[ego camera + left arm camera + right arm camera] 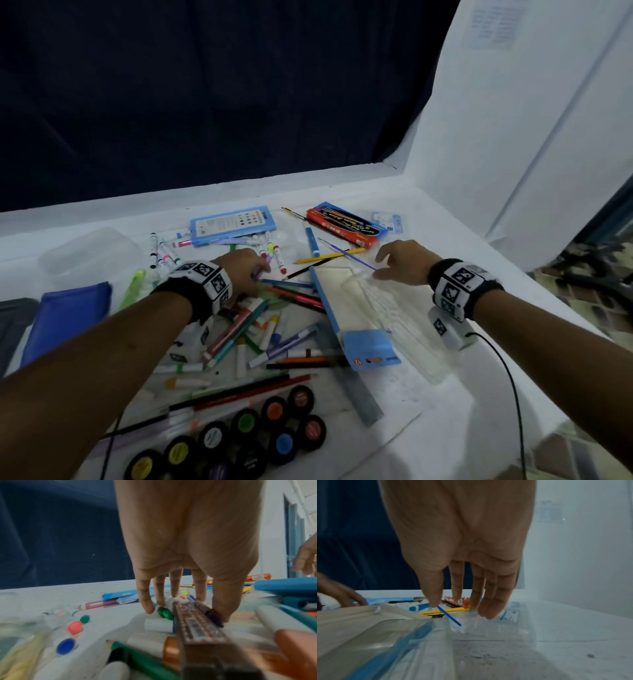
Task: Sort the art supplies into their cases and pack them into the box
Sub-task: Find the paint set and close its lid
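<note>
White surface (pixel 445 219) strewn with art supplies, dark curtain behind it. Left hand (pixel 241 265) reaches toward 12 o'clock into the marker pile (pixel 246 329); in the left wrist view its fingers (pixel 145 601) point down, thumb and forefinger closing round a purple marker (pixel 212 615), a green-capped marker (pixel 165 613) just beside the little finger. Right hand (pixel 406 262) hovers over the far end of the open blue-edged case (pixel 329 308), which lies at centre with its clear tray (pixel 387 308) spread toward 3 o'clock; fingers loosely spread and slack, holding nothing. A thin blue paintbrush (pixel 346 255) lies slanting with its near tip just by the right thumb; whether thumb and brush touch cannot be told. At 12 o'clock: a closed blue case (pixel 233 224) with colour dots on its label, more markers (pixel 164 255) scattered at its near edge. At 1 o'clock: an orange-and-black packet (pixel 342 228), a yellow pencil (pixel 329 257) and a blue pen (pixel 312 241) near it. Coloured pencils (pixel 294 294) lie between the left hand and the open case. At 6 o'clock: round paint pots (pixel 246 435) with coloured lids in two rows, long pencils (pixel 239 390) just beyond them. A grey ruler (pixel 356 387) lies at 5 o'clock beside the case's blue end flap (pixel 370 346). At 9 o'clock: a blue pouch (pixel 68 315); at 10 o'clock a clear lidded box (pixel 89 250), blurred.
</note>
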